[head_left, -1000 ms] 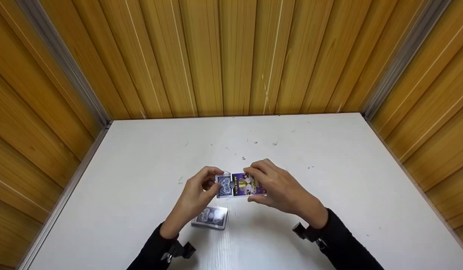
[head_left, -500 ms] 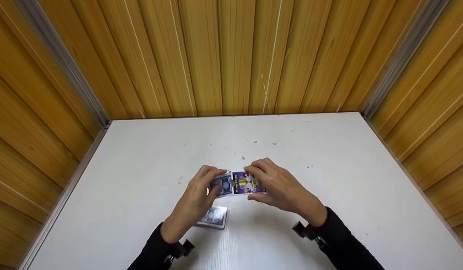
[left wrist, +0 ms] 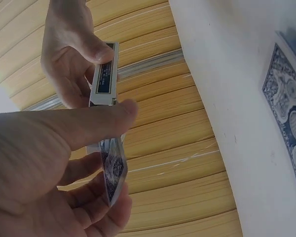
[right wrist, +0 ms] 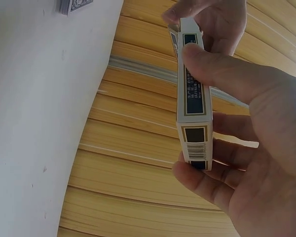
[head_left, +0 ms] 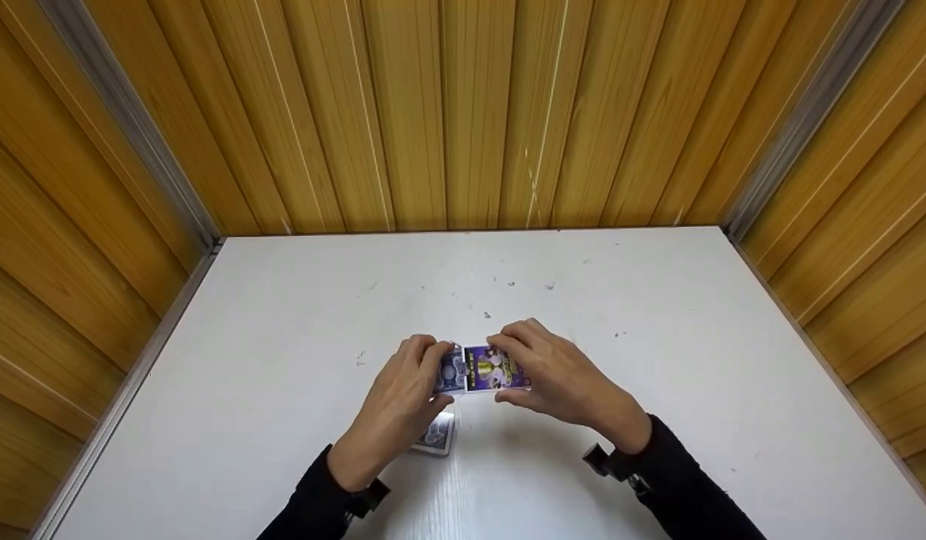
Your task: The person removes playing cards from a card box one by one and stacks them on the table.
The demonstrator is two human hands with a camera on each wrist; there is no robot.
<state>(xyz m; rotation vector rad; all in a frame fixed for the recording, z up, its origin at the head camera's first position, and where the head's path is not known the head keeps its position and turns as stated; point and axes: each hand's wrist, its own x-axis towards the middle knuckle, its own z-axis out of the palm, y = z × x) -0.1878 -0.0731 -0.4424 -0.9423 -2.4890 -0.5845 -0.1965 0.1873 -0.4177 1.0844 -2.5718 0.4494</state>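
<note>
In the head view, my right hand (head_left: 564, 375) holds a small purple card box (head_left: 493, 367) with a gold trophy picture. Its thumb and fingers grip the box's long edges, and the right wrist view shows the barcode end of the box (right wrist: 195, 143). My left hand (head_left: 395, 397) grips blue-backed playing cards (head_left: 449, 371) at the box's open left end. There the cards overlap the mouth of the box. From the left wrist view, the held cards (left wrist: 113, 168) stand tilted against the box, thumb on one side and fingers on the other.
A stack of blue-backed cards (head_left: 437, 435) lies on the white table (head_left: 320, 300) just below my left hand, partly hidden by it. Wood-patterned panels (head_left: 470, 112) rise at the back and both sides.
My left hand has shifted its grip, its fingers and thumb now at the cards' long edges, and covers more of the stack below. The right hand and box stay almost still.
</note>
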